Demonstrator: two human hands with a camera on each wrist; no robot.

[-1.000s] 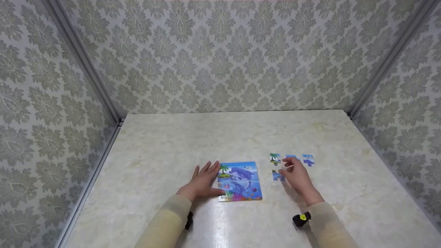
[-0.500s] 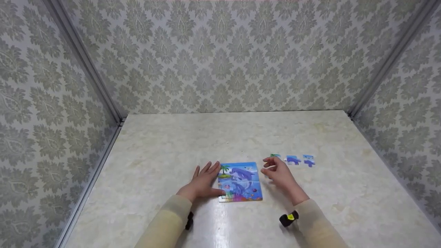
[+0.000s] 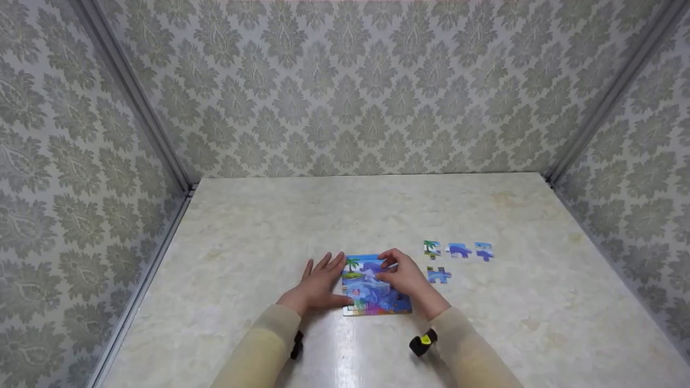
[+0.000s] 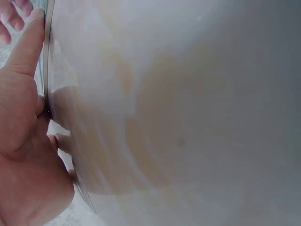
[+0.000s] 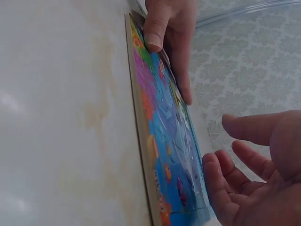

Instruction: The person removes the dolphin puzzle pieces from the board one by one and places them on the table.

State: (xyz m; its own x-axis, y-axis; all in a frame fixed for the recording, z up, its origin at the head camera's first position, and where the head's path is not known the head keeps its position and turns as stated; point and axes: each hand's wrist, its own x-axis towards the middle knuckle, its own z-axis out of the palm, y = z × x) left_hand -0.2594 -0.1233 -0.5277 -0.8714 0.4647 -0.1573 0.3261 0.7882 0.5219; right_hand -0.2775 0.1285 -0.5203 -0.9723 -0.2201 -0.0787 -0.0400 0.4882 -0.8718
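Note:
A square dolphin jigsaw board (image 3: 372,304) lies flat on the table, showing a palm tree, dolphins and coral. My left hand (image 3: 314,288) rests along its left edge with fingers spread, the thumb over the lower left corner. In the left wrist view that hand (image 4: 28,127) sits at the board's side. Over the board's upper right part is my right hand (image 3: 407,277), fingers relaxed and bent. The right wrist view shows a gap between its thumb and fingers (image 5: 211,174), with nothing visible between them; the fingertips are close to the board's far edge.
Right of the board lie several loose jigsaw pieces: a palm tree piece (image 3: 431,248), a dolphin piece (image 3: 458,250), a bird-and-sky piece (image 3: 484,250) and a blue water piece (image 3: 438,275). The pale marbled table (image 3: 269,215) is bounded by wallpapered panels (image 3: 345,97).
My right hand has moved left from over the loose pieces to above the board, uncovering the pieces. The left hand and the board have stayed in place.

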